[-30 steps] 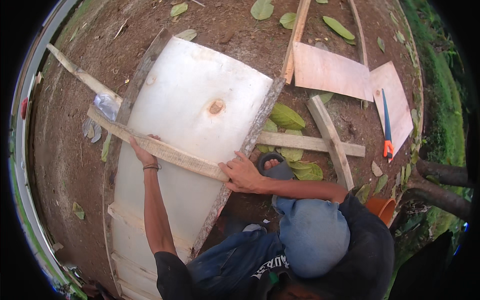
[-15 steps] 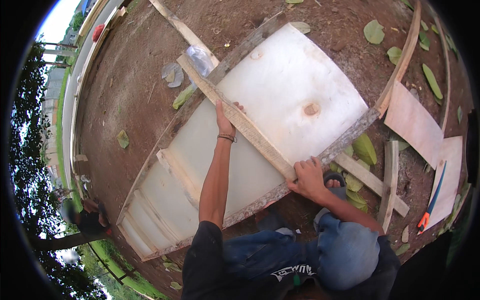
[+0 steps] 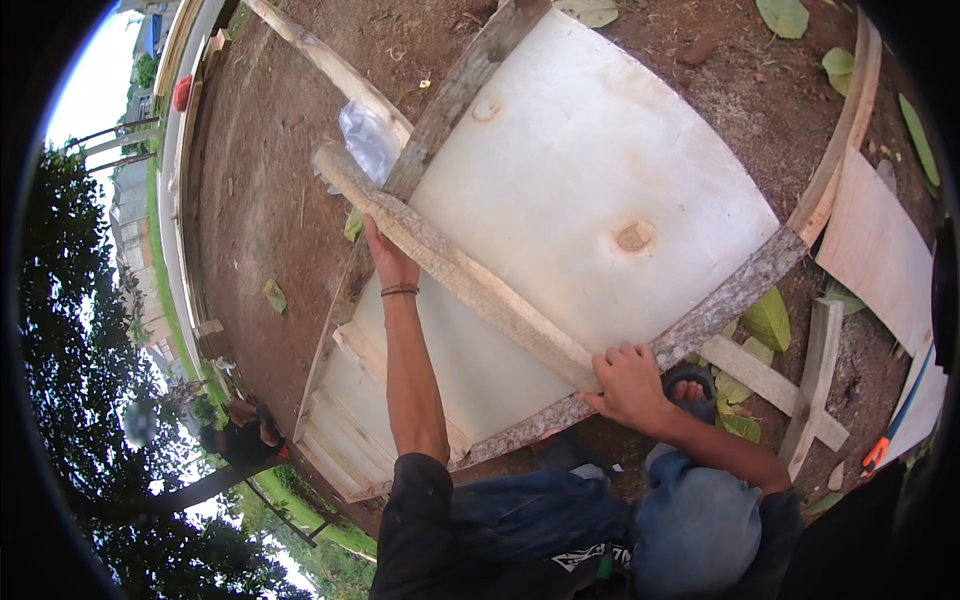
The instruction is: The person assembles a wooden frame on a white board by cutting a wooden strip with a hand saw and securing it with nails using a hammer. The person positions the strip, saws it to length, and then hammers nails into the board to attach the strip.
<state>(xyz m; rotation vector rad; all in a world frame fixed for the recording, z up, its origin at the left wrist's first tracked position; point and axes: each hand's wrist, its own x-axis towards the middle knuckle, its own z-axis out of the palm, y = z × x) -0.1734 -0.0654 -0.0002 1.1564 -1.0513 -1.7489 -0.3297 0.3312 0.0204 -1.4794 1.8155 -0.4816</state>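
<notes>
A rough wooden batten [image 3: 470, 285] lies slantwise across a long wooden frame backed with pale plywood [image 3: 590, 150]. Its far end sticks out past the frame's far rail [image 3: 465, 95]. My left hand [image 3: 392, 258] grips the batten near that far end, its fingers mostly hidden beneath the wood. At the near end, my right hand [image 3: 628, 385] is closed round the batten's tip, over the bark-edged near rail [image 3: 715, 295]. To the left, several crosspieces [image 3: 360, 350] span the frame.
A clear plastic bag [image 3: 368, 140] and another batten [image 3: 330, 65] lie beyond the frame. On the right are plywood offcuts [image 3: 880, 235], crossed wood scraps [image 3: 812, 385] and a slim blue tool with an orange handle [image 3: 876, 453]. My sandalled foot [image 3: 690, 390] stands close by. Someone crouches far left [image 3: 245, 435].
My left hand has slid along the batten toward its far end, and its fingertips no longer show past the edge. My right hand keeps its place at the near end. The view has shifted.
</notes>
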